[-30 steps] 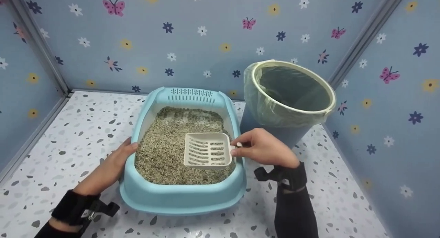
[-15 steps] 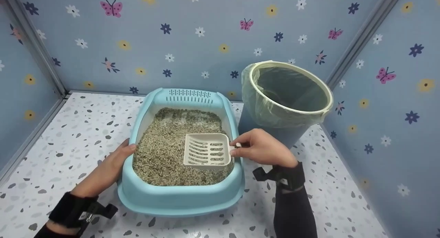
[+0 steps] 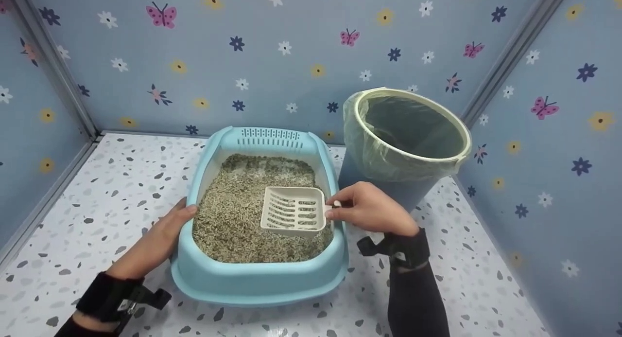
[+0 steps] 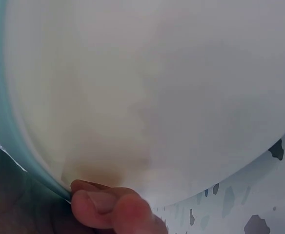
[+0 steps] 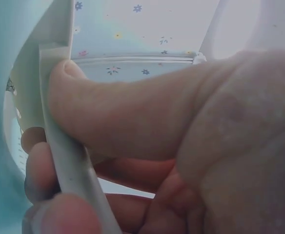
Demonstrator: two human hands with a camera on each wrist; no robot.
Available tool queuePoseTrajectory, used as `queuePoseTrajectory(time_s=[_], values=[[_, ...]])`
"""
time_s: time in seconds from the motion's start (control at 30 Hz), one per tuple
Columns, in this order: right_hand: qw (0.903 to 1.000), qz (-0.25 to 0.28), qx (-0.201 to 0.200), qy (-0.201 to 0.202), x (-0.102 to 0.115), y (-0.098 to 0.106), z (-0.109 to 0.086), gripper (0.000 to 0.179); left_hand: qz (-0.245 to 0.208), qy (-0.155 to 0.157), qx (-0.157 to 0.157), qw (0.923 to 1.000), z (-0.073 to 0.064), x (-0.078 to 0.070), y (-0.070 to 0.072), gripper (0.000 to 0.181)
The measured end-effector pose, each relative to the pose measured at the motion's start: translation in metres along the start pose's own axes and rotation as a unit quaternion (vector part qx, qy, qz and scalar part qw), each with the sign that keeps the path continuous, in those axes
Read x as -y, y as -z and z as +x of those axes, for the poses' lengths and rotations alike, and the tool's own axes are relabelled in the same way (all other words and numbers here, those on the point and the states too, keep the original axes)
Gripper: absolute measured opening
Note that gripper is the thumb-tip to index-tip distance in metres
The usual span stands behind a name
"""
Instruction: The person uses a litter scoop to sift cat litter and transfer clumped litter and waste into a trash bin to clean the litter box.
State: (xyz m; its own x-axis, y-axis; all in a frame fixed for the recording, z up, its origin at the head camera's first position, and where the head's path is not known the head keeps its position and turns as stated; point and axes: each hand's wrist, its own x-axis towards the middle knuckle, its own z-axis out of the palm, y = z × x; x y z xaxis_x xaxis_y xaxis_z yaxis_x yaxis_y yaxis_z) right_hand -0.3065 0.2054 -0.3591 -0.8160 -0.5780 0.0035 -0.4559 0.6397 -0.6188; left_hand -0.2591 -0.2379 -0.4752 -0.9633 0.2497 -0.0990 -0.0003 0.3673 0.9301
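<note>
A light-blue litter box [image 3: 260, 283] stands on the speckled surface, with grainy litter [image 3: 228, 220] spread inside. Its left rim is gripped by my left hand [image 3: 160, 235], the thumb over the top edge; the left wrist view shows bent fingertips [image 4: 103, 207] against the pale outer side. My right hand [image 3: 371, 210] holds a cream slotted litter scoop [image 3: 295, 209] by its handle, at the box's right rim. The scoop's head hangs level over the right part of the litter, and litter shows through its slots. In the right wrist view, thumb and fingers wrap the scoop handle [image 5: 76, 165].
Right behind the box stands a blue bin [image 3: 403, 186] with a cream ring [image 3: 413, 157] and a translucent liner [image 3: 371, 154] folded over its rim. Patterned panels [image 3: 272, 60] enclose the back and both sides. Speckled surface [image 3: 121, 176] extends left of the box.
The scoop's head has tilted slightly, its front edge a little higher and farther right. Both hands keep their hold; the whole head view has shifted a little.
</note>
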Motion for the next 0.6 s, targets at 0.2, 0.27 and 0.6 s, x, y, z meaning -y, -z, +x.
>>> queuePoseTrajectory(time_s=[0.2,0.27,0.6], values=[[0.9998,0.004,-0.005,-0.017,0.010,0.006,-0.002,0.010,-0.008,-0.001,-0.003,1.0000,-0.001,0.001,-0.001,0.087],[0.9996,0.000,-0.014,-0.024,0.016,0.011,-0.003,0.013,-0.007,-0.002,-0.002,1.0000,-0.001,0.001,0.000,0.087],[0.9960,-0.062,-0.047,-0.043,0.044,0.061,-0.013,0.015,-0.015,0.002,0.005,0.9999,0.002,0.003,0.001,0.090]])
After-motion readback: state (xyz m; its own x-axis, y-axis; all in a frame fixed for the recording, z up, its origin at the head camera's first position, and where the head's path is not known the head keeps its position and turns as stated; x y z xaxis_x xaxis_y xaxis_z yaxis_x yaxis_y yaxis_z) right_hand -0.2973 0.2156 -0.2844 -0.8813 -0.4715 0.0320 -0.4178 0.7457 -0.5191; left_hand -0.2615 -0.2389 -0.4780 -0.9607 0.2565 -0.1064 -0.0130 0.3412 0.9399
